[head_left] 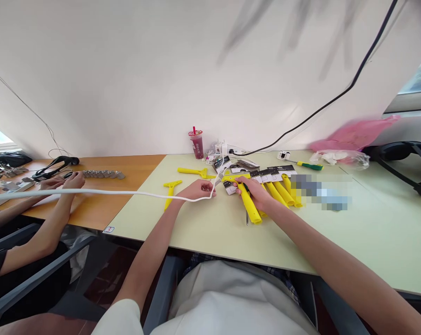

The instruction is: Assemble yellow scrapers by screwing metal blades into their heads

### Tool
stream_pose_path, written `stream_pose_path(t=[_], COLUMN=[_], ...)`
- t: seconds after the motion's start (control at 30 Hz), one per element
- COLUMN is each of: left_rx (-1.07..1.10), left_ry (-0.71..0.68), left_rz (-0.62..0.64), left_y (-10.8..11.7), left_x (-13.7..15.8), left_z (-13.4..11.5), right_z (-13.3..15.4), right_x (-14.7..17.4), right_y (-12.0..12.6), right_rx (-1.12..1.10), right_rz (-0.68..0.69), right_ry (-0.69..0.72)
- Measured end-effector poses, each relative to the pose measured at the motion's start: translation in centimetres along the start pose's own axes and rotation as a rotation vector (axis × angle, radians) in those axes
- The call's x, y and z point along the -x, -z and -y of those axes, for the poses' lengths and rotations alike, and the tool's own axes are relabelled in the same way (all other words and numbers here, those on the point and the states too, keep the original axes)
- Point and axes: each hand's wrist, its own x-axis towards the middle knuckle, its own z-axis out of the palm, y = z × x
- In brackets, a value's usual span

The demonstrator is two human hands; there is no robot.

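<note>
My right hand (pixel 254 190) is wrapped round a yellow scraper (pixel 249 208), whose wide head points away from me and whose handle slants toward the table's front. To its left is my left hand (pixel 195 190), fingers curled together near the scraper's head; whatever they pinch, if anything, is too small to make out. A white cable (pixel 161 194) crosses the view in front of that hand. Beyond it lie two more yellow scrapers (pixel 191 171) (pixel 171 193). Several yellow scrapers with black-and-white cards (pixel 277 191) are lined up right of my right hand.
A cup with a straw (pixel 197 145) stands by the wall near a power strip (pixel 215 150). A green-and-yellow screwdriver (pixel 310 165), a pink bag (pixel 353 135) and a black headset (pixel 406 163) lie rightward. At left, a co-worker's hands (pixel 74 180) work near grey metal pieces (pixel 104 174).
</note>
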Motion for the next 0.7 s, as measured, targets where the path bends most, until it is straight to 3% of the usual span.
stream_pose_path(t=[0.27, 0.7], left_rx=[-0.208, -0.300], left_ry=[-0.005, -0.073], left_rz=[0.016, 0.014], left_y=[-0.1, -0.7], left_x=[0.2, -0.7], left_z=[0.2, 1.5], right_z=[-0.3, -1.3], right_x=[0.6, 1.1], right_y=[-0.5, -1.2], right_rx=[0.054, 0.153], right_rz=[0.059, 0.109], right_ry=[-0.040, -0.075])
